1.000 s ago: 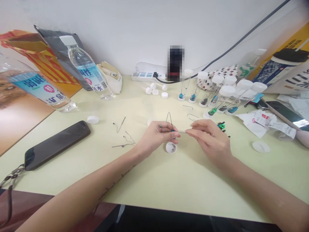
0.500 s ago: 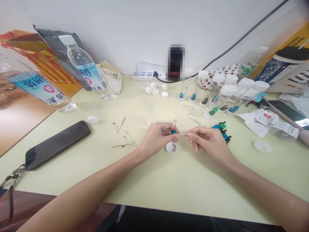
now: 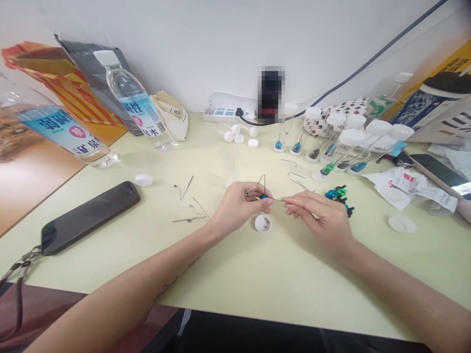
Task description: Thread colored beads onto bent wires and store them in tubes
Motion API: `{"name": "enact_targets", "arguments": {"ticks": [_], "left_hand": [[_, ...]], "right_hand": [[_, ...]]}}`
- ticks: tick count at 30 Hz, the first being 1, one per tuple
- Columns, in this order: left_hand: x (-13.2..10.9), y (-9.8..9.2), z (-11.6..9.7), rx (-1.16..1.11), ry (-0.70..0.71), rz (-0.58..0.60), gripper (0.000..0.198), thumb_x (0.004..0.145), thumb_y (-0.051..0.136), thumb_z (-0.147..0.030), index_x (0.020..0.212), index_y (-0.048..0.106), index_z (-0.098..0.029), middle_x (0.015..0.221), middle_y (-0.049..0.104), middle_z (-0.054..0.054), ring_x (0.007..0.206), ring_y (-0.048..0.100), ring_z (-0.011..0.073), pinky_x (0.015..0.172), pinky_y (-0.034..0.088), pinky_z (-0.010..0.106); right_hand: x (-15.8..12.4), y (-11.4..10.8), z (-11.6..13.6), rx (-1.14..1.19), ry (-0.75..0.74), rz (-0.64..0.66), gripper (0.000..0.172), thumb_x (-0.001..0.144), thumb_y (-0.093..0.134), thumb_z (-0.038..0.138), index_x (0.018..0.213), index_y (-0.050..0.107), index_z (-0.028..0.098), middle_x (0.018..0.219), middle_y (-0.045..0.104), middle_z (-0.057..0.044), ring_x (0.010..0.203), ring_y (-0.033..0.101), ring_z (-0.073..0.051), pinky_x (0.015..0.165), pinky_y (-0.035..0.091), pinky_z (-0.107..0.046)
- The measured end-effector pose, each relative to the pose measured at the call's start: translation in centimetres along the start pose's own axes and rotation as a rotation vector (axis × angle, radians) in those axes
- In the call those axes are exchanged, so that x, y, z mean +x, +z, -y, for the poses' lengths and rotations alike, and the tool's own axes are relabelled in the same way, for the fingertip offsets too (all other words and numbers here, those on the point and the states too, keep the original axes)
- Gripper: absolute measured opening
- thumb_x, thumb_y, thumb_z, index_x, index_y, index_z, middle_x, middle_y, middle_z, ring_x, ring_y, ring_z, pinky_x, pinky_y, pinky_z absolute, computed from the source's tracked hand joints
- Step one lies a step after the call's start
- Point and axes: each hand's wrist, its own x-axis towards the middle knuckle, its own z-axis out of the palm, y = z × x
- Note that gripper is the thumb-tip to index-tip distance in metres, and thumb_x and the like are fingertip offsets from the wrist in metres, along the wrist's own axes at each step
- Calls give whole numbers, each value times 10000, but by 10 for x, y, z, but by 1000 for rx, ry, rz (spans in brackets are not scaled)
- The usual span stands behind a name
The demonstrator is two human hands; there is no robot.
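Note:
My left hand (image 3: 239, 206) is pinched on a bent metal wire (image 3: 260, 182) that carries a small blue bead (image 3: 264, 196) at my fingertips. My right hand (image 3: 319, 218) pinches the other end of the thin wire just to the right, fingers closed. Both hands hover over the pale table (image 3: 235, 274), right above a white cap (image 3: 263, 223). A small heap of blue and green beads (image 3: 336, 193) lies just beyond my right hand.
Clear tubes with white caps (image 3: 342, 142) holding wires and beads stand at the back right. Loose wires (image 3: 191, 208) and white caps (image 3: 241, 137) lie about. A black phone (image 3: 90, 215) lies left, water bottles (image 3: 132, 103) stand at back left, a power strip (image 3: 224, 115) by the wall.
Both hands have stayed close together over the white cap. The bent wire in my left hand tilted down and came up again. The view shifted slightly.

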Motion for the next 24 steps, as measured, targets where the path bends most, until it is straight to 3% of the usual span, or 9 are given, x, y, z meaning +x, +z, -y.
{"name": "enact_targets", "arguments": {"ticks": [3, 11, 14, 18, 24], "left_hand": [[-1, 2, 3, 30, 13, 14, 116, 792, 637, -244, 843, 663, -144, 734, 679, 42, 734, 686, 182, 719, 540, 300], [-3, 3, 3, 84, 44, 18, 118, 795, 637, -239, 862, 676, -150, 783, 690, 52, 749, 684, 184, 727, 531, 304], [-3, 3, 2, 89, 53, 16, 115, 801, 633, -241, 856, 680, -153, 788, 687, 48, 750, 682, 180, 732, 530, 305], [-3, 2, -1, 83, 51, 2, 113, 792, 644, -244, 842, 684, -151, 773, 682, 42, 737, 680, 175, 738, 534, 306], [-4, 3, -5, 65, 17, 1, 126, 785, 650, -258, 838, 680, -148, 747, 689, 42, 729, 685, 177, 705, 534, 287]], "right_hand": [[0, 0, 2, 67, 85, 16, 226, 912, 494, 100, 1003, 688, 171, 715, 650, -15, 613, 599, -101, 594, 508, -238], [-5, 1, 5, 201, 338, 45, 202, 931, 499, 201, 1082, 632, 189, 664, 646, 16, 554, 615, -99, 537, 526, -218], [-4, 2, 2, 77, 220, 11, 186, 916, 531, 198, 1073, 630, 191, 677, 646, 6, 578, 623, -109, 569, 525, -232], [-1, 1, -1, -239, -72, -47, 154, 876, 589, 181, 1007, 663, 211, 924, 664, -66, 770, 643, -158, 674, 519, -277], [-4, -5, -4, -429, -183, -30, 244, 883, 510, 95, 1005, 670, 234, 944, 681, -59, 797, 646, -170, 694, 518, -287]]}}
